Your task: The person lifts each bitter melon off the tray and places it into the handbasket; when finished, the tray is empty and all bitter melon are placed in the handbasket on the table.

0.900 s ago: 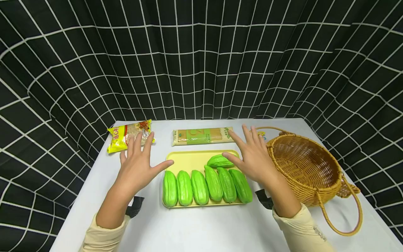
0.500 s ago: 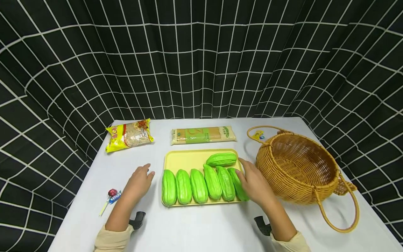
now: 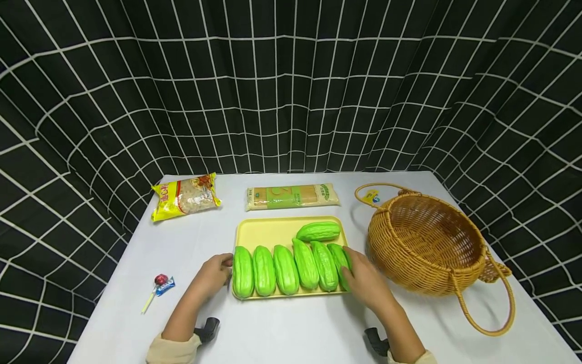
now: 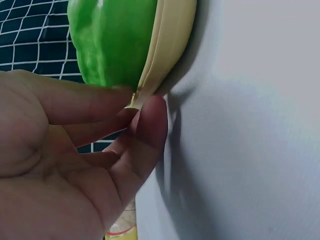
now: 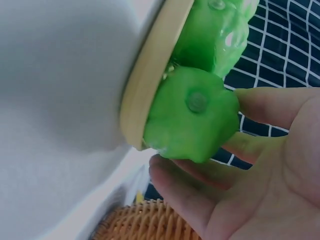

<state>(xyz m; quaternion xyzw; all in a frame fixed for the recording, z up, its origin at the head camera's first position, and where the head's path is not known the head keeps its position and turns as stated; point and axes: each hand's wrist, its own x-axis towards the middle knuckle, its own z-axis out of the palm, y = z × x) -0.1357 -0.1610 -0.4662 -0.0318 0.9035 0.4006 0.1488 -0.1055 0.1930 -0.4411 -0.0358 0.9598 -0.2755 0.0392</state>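
A yellow tray (image 3: 267, 230) carries a row of several ridged green bitter melons (image 3: 285, 270), with another bitter melon (image 3: 318, 231) lying crosswise behind them. At the tray's left edge, my left hand (image 3: 212, 275) pinches the rim (image 4: 165, 55) between thumb and curled fingers, close above the white cloth. My right hand (image 3: 366, 283) is at the tray's right end. Its thumb meets the rightmost bitter melon (image 5: 197, 112), while its fingertips (image 5: 160, 167) curve in below, right by the tray's rim. Whether that hand grips the melon or the tray, I cannot tell.
A wicker basket (image 3: 386, 247) with looped handles stands close to the right hand, a small yellow packet (image 3: 372, 196) behind it. A noodle packet (image 3: 293, 196) and a yellow food bag (image 3: 186, 196) lie at the back. A lollipop (image 3: 156, 288) and blue-wrapped candy lie at left.
Both hands have come down from above the tray to its two sides. The left hand has moved right and taken the rim. The lollipop has come into view from behind the left arm.
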